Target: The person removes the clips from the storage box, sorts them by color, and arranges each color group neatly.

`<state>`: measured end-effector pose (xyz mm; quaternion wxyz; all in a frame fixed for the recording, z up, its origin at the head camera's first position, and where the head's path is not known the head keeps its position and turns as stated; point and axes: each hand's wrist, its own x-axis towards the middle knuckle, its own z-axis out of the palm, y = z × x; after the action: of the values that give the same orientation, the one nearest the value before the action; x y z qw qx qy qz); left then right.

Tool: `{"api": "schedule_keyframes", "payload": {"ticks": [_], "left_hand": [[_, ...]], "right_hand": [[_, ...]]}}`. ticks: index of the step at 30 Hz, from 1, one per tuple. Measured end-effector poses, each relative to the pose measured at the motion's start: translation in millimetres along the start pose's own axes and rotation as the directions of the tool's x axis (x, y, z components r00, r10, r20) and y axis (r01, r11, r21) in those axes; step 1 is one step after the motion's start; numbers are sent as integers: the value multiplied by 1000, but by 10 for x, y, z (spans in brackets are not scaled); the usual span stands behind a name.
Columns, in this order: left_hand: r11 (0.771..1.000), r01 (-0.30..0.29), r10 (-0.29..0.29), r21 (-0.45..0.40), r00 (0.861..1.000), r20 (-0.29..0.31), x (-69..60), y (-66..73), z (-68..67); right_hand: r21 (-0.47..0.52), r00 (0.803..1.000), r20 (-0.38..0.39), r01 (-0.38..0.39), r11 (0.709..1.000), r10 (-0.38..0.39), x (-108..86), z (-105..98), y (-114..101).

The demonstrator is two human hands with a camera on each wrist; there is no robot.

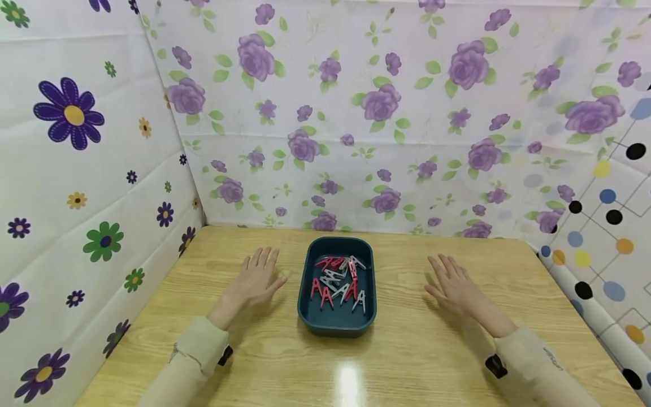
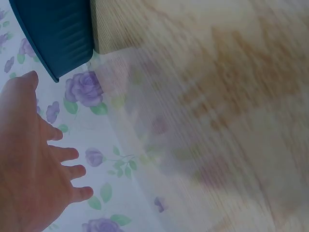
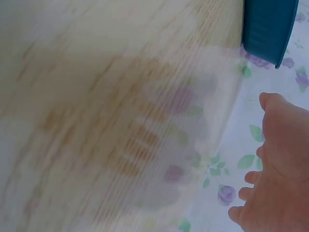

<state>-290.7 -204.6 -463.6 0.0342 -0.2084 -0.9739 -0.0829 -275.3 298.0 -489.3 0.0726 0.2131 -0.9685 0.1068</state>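
A dark teal plastic bin (image 1: 337,329) stands on the wooden table, with several red clothespins (image 1: 326,296) and grey clothespins (image 1: 359,301) loose inside it. To its left, my left hand (image 1: 256,281) is held palm down with fingers spread, apart from the bin and holding nothing. On the other side my right hand (image 1: 452,287) is likewise spread and bare, farther from the bin. Both wrist views show the bin's outer wall (image 2: 60,36) beyond the thumb. In the right wrist view the right hand (image 3: 282,169) has straight fingers.
The light wooden table (image 1: 407,362) ends at the back against a white cloth (image 1: 346,124) with purple roses. A flower-print cloth (image 1: 127,198) hangs along the left edge, and a dotted cloth (image 1: 600,254) along the right. Black wrist straps show at both cuffs.
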Motion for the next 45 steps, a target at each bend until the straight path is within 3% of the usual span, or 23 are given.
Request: {"api": "schedule_keyframes", "payload": {"ticks": [8, 15, 24, 33, 45], "left_hand": [[997, 26, -24, -76, 999, 36, 1, 15, 9], [988, 10, 0, -152, 998, 66, -16, 35, 27], [970, -3, 27, -243, 995, 93, -13, 98, 2], [946, -36, 59, -324, 996, 60, 44, 159, 34], [898, -66, 77, -434, 997, 9, 59, 242, 62]], "right_hand": [[76, 998, -17, 66, 995, -65, 59, -27, -7], [155, 997, 53, 48, 987, -57, 96, -27, -34], [222, 995, 74, 44, 974, -62, 143, -25, -99], [255, 995, 82, 39, 966, -61, 252, -62, -190], [229, 996, -11, 92, 969, -92, 374, -51, -328]]}}
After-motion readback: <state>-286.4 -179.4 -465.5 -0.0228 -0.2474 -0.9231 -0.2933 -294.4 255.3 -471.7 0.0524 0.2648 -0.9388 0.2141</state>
